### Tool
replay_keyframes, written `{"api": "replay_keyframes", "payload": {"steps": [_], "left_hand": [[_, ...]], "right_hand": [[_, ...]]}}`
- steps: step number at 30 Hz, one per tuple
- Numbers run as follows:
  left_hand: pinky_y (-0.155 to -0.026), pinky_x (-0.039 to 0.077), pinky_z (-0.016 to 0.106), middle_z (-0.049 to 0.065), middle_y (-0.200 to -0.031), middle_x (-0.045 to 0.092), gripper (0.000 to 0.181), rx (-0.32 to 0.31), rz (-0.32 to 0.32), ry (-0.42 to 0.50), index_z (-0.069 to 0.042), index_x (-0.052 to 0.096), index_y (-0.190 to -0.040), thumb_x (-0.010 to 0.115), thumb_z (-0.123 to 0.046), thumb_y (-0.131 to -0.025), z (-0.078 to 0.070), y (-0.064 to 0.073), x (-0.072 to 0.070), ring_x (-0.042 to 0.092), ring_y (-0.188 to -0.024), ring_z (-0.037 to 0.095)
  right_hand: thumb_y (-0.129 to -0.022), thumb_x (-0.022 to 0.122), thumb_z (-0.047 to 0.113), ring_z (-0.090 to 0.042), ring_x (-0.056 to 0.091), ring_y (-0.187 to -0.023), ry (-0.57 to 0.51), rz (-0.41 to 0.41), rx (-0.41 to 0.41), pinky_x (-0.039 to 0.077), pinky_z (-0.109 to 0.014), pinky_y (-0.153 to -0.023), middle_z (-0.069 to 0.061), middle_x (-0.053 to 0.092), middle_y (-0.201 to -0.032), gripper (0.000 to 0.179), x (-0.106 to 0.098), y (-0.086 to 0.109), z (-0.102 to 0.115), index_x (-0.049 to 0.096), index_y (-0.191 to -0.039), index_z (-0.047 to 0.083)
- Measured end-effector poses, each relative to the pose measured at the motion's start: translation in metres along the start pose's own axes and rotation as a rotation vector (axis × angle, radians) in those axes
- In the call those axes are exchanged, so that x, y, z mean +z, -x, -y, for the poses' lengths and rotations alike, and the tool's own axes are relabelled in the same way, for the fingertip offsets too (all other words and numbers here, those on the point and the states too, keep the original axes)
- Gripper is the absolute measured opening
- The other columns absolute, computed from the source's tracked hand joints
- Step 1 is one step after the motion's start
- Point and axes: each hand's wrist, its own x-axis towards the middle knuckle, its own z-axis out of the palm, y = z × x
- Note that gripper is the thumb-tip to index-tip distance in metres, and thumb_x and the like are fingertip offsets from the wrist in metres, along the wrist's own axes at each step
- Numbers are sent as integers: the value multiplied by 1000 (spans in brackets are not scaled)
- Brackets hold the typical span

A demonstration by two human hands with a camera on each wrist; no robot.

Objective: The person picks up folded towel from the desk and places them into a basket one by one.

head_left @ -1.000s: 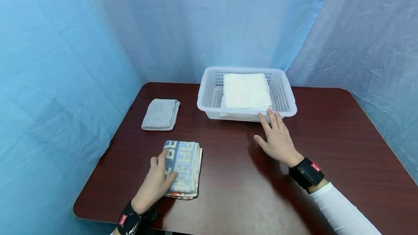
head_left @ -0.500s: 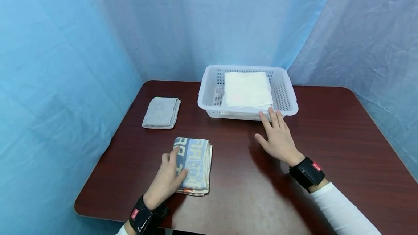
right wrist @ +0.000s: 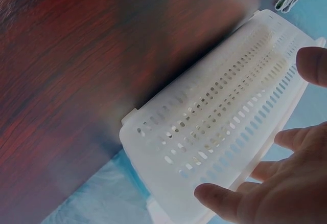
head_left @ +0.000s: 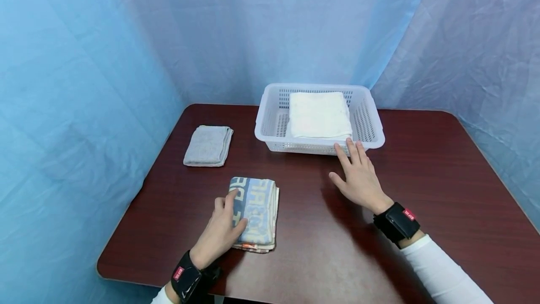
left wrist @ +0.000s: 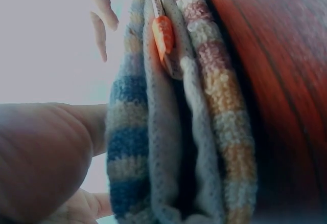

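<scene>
On the near part of the table lies a folded blue-and-cream towel point(head_left: 258, 215) with a letter pattern. My left hand point(head_left: 217, 230) rests on its left side, thumb and fingers spread over the top. The left wrist view shows its layered edge, with blue stripes on one layer point(left wrist: 127, 147) and an orange patch between the folds. My right hand point(head_left: 358, 182) reaches to a white plastic basket point(head_left: 295, 146), its straight fingers at the front rim near the right corner. Inside the basket lies a folded white towel point(head_left: 319, 115).
A folded grey towel point(head_left: 207, 146) sits at the back left of the dark red-brown table point(head_left: 312, 257). Blue sheeting point(head_left: 270, 27) hangs behind the table and down its left and right sides.
My left hand and the patterned towel beneath it have slid to the right and slightly away from me along the table. My right hand has stayed at the basket's rim.
</scene>
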Motion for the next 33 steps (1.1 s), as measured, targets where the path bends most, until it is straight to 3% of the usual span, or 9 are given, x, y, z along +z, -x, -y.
{"api": "replay_keyframes", "payload": {"steps": [7,33], "left_hand": [[-56,40,28,24,-123,40,75,33,4,17,-6,27,-152,70,-15,-91,-1,-1,3,46,-66,16],[-59,41,27,23,-124,39,75,133,38,78,-5,24,-154,67,-19,-94,-23,-10,19,46,-70,15]], "right_hand": [[-97,62,25,-43,1,-150,2,3,6,16,-70,-110,-25,8,-163,76,0,0,0,22,-158,7],[-96,63,25,-42,3,-151,18,-5,8,17,-70,-110,-24,9,-163,76,0,1,-1,23,-158,8]]}}
